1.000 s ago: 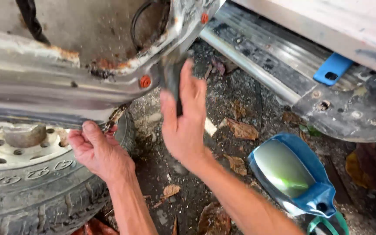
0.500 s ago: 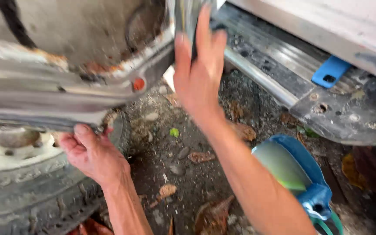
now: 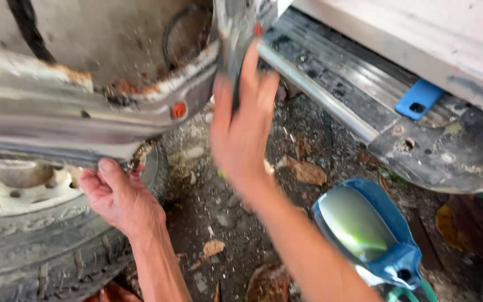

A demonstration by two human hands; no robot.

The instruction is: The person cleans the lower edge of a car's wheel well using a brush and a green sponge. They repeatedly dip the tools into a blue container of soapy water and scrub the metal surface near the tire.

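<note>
Left hand (image 3: 119,197) in a curled, thumb-up grip; right hand (image 3: 242,130) raised, fingers extended and spread, blurred

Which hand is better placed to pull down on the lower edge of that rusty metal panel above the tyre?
Left, probably. The left hand already grips the panel's lower edge above the tyre. The right hand is up at the panel's corner, blurred.

Outdoor daylight, soft shade. Ground (image 3: 236,223) dirt and gravel, strewn with dry leaves (image 3: 306,170). Worn tyre (image 3: 46,263) with pale wheel rim (image 3: 12,187) at lower left. Ribbed metal step (image 3: 331,84) runs diagonally at upper right, blue clip (image 3: 418,98) on it. White body panel (image 3: 420,39) above. Blue-green mirror housing (image 3: 370,232) on ground at lower right.
</note>
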